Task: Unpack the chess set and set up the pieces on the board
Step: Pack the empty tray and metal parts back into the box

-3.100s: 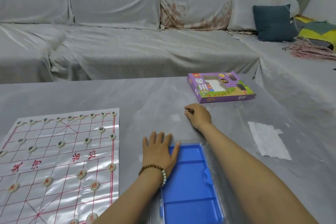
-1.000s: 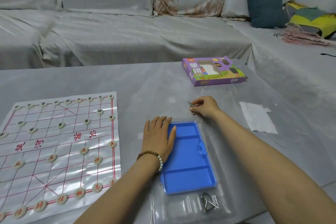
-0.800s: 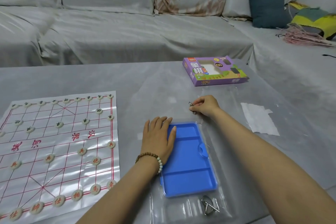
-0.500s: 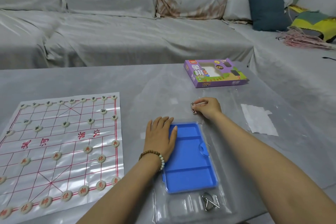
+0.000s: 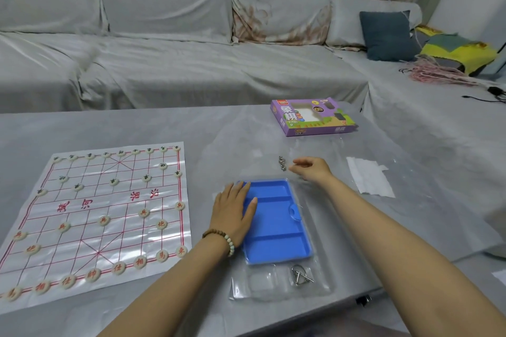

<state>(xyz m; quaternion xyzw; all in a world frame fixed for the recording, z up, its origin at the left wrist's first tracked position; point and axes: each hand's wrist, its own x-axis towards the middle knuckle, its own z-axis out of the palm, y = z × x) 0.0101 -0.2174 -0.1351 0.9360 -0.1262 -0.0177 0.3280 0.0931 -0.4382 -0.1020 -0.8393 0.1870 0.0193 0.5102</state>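
My left hand (image 5: 232,213) lies flat, with straight fingers, on the left edge of the blue tray (image 5: 276,224) in the lower middle of the frame. It holds nothing. A bead bracelet (image 5: 222,238) is on that wrist.

My right hand (image 5: 312,169) is just above the tray's top edge. Its fingers are loose and let go, with nothing in them. A small metal twist (image 5: 282,163) lies on the table (image 5: 137,128) just left of my fingertips. The hand is a bit blurry, so I think it is not touching the twist, but I am not sure.

The chess board (image 5: 82,205) is spread flat at the left of the frame. The round chess pieces (image 5: 161,224) sit on its lines, black ones along the far rows and red ones along the near rows.

The purple box (image 5: 312,117) lies in the upper right part of the table, well apart from the board. Below the tray is a clear plastic shell (image 5: 262,284) with a wire puzzle (image 5: 299,275) in it. A white paper (image 5: 369,178) lies to the right of my right hand.
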